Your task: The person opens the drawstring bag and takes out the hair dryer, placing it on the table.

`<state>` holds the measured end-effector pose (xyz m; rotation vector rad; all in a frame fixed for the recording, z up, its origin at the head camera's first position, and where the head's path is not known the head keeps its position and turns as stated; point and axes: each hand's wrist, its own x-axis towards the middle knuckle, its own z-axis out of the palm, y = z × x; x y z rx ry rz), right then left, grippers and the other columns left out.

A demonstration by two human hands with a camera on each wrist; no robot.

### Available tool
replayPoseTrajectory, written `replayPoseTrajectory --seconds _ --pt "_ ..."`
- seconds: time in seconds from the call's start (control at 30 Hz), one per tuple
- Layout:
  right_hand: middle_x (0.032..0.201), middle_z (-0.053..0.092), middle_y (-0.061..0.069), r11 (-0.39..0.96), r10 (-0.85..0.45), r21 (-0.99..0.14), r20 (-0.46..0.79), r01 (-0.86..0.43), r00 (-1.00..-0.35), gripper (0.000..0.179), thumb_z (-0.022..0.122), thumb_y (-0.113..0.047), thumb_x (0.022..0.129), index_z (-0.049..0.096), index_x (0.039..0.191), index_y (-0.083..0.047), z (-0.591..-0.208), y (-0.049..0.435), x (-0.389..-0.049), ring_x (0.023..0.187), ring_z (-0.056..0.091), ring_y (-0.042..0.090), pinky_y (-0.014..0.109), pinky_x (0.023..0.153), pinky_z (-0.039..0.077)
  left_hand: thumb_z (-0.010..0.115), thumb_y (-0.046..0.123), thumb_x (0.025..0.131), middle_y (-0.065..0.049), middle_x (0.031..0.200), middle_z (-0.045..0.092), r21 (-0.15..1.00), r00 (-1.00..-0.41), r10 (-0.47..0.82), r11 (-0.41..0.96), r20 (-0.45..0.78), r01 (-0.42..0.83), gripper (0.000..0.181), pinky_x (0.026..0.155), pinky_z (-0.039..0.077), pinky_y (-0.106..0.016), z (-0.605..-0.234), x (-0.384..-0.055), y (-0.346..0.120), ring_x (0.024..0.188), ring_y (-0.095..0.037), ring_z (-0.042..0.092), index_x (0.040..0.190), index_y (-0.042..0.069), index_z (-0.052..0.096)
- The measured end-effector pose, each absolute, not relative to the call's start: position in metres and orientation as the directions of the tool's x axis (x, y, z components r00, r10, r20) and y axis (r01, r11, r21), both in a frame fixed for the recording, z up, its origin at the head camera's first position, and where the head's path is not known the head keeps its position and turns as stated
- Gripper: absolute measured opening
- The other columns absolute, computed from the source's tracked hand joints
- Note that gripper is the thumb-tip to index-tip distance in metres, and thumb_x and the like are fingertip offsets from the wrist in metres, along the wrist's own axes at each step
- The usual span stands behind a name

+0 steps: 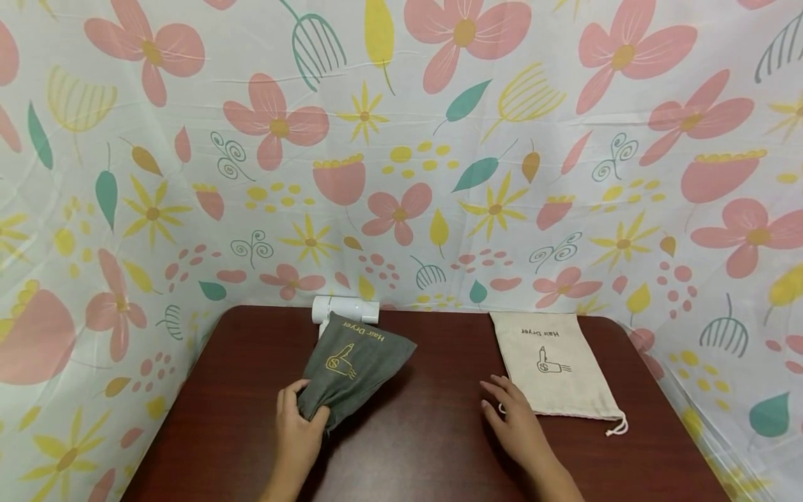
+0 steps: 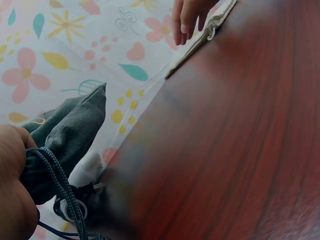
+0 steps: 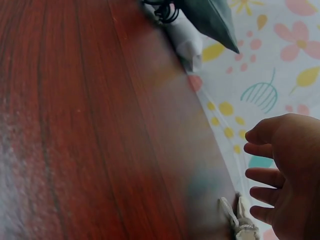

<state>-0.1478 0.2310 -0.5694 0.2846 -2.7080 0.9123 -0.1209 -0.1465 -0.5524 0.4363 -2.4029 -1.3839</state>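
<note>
My left hand [image 1: 297, 425] grips the gathered neck of a dark grey drawstring bag [image 1: 360, 366], printed "Hair Dryer" in yellow, and holds it tilted above the table. Dark cords [image 2: 62, 185] hang from the bag's neck in the left wrist view. Behind the bag, near the table's far edge, lies a white hair dryer [image 1: 354, 309], partly hidden by it. A cream drawstring bag [image 1: 552, 369] with the same print lies flat on the right. My right hand [image 1: 514, 422] hovers by its left edge, fingers loosely bent, holding nothing.
The dark red-brown table [image 1: 414, 446] has a glossy wood grain. A flower-printed curtain [image 1: 401, 153] stands right behind its far edge and runs down both sides. A white drawstring [image 1: 617, 425] sticks out from the cream bag's near right corner.
</note>
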Motion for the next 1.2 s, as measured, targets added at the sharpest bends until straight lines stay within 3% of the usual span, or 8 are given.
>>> replayPoseTrajectory --seconds 0.4,0.7,1.2 --pt "0.145 0.055 0.021 0.747 -0.106 -0.620 0.248 -0.242 -0.963 0.038 0.069 -0.010 0.094 0.066 0.131 -0.006 -0.572 0.222 -0.147 0.141 0.042 0.047 0.066 0.109 0.036 0.072 0.006 0.075 -0.005 0.123 0.054 0.859 -0.919 -0.370 0.506 0.135 -0.078 0.055 0.083 0.041 -0.033 -0.556 -0.115 -0.129 0.102 -0.020 0.052 0.127 0.014 0.057" --pt "0.144 0.056 0.019 0.736 -0.129 -0.633 0.219 -0.241 -0.967 0.037 0.069 -0.011 0.094 0.066 0.131 -0.006 -0.573 0.213 -0.143 0.142 0.042 0.046 0.064 0.110 0.037 0.069 0.011 0.081 -0.007 0.125 0.049 0.873 -0.956 -0.293 0.460 -0.025 -0.164 0.052 0.075 0.041 -0.032 -0.556 -0.113 -0.117 0.093 -0.020 0.050 0.130 0.015 0.053" --pt "0.138 0.062 0.013 0.716 -0.184 -0.624 0.264 -0.313 -0.947 0.032 0.072 -0.011 0.092 0.072 0.124 -0.009 -0.576 0.197 -0.140 0.137 0.051 0.041 0.058 0.109 0.041 0.070 0.012 0.080 -0.004 0.121 0.048 0.869 -0.969 -0.241 0.467 -0.054 -0.165 0.052 0.079 0.043 -0.033 -0.568 -0.111 -0.103 0.095 -0.018 0.052 0.128 0.018 0.053"
